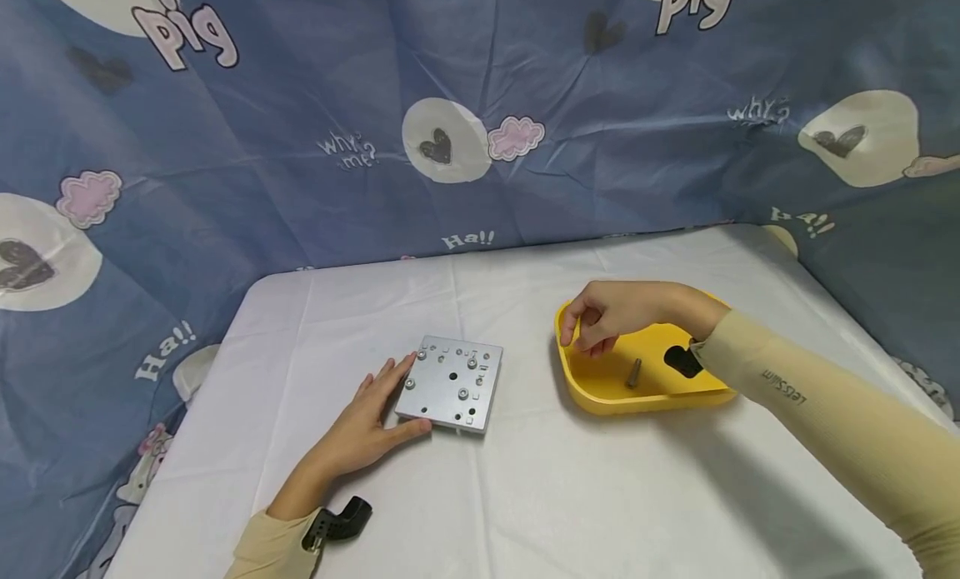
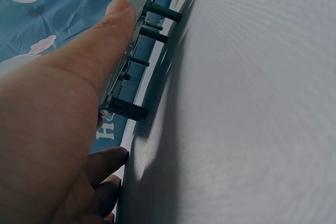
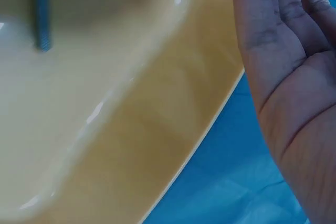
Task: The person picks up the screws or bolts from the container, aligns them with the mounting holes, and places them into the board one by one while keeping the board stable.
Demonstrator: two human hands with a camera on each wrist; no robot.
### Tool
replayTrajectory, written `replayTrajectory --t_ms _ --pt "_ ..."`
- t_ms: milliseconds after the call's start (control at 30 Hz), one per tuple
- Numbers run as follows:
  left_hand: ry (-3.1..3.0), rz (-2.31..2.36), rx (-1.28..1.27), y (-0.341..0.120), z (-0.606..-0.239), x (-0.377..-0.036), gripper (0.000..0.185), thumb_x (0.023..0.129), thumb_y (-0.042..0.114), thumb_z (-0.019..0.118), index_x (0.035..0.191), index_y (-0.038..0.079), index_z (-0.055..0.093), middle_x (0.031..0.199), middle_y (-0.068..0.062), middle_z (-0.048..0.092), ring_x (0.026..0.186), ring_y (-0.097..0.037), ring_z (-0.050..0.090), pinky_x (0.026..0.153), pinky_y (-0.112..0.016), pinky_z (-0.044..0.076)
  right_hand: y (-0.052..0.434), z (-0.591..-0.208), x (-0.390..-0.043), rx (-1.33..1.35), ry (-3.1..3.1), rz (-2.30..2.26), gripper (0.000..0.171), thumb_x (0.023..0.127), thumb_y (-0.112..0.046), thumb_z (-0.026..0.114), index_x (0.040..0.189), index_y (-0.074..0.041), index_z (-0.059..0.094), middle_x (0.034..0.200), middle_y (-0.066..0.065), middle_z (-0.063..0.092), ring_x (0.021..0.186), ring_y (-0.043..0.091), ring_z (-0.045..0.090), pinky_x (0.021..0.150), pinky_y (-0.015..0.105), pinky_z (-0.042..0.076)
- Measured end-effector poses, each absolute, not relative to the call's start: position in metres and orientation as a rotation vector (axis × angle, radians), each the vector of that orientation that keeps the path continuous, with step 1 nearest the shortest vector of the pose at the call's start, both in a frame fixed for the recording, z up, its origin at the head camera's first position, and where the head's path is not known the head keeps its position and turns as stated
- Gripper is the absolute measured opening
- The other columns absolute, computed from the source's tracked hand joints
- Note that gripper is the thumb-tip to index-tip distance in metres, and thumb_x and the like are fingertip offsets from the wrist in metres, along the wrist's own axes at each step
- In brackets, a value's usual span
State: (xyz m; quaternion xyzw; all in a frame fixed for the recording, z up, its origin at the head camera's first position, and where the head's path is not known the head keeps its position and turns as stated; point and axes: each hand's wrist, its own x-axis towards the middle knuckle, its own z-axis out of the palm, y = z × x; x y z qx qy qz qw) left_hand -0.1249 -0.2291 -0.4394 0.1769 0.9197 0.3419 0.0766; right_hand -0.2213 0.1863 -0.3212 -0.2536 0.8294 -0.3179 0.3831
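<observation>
Metal plate (image 1: pixel 452 385) with bolts: left hand (image 1: pixel 365 425) flat against its edge. Right hand (image 1: pixel 609 315), fingers loosely curled, grip empty, over yellow tray (image 1: pixel 600 393).

a plain white cloth covers the table (image 1: pixel 600 496). the shallow plastic tray (image 1: pixel 600 391) is bright yellow, the square metal plate (image 1: pixel 452 385) silver-grey with dark screws. the blue backdrop sheet (image 1: pixel 300 104) shows cream circles, pink clouds, white lettering. sleeves are beige.
</observation>
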Motion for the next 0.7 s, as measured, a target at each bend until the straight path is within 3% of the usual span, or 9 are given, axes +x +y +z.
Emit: replayTrajectory --t_ms 367,700 --pt "2.754 1.023 0.536 -0.226 -0.438 -0.125 0.103 0.091 0.048 0.084 0.173 0.026 0.026 0.177 -0.013 0.031 0.167 -0.043 0.018 0.137 -0.065 0.004 0.218 -0.325 -0.213 -0.447 2.094 -0.68 0.029 0.1 -0.017 0.071 0.126 -0.003 0.069 0.092 0.007 0.08 0.084 0.016 0.076 0.084 0.036 0.068" --pt "2.75 1.021 0.531 -0.228 -0.437 -0.124 0.103 0.091 0.047 0.085 0.172 0.025 0.026 0.177 -0.014 0.031 0.167 -0.044 0.018 0.137 -0.065 0.005 0.227 -0.332 -0.206 -0.343 2.01 -0.616 0.029 0.1 -0.018 0.072 0.126 -0.006 0.072 0.086 0.002 0.079 0.074 0.008 0.073 0.075 0.025 0.066"
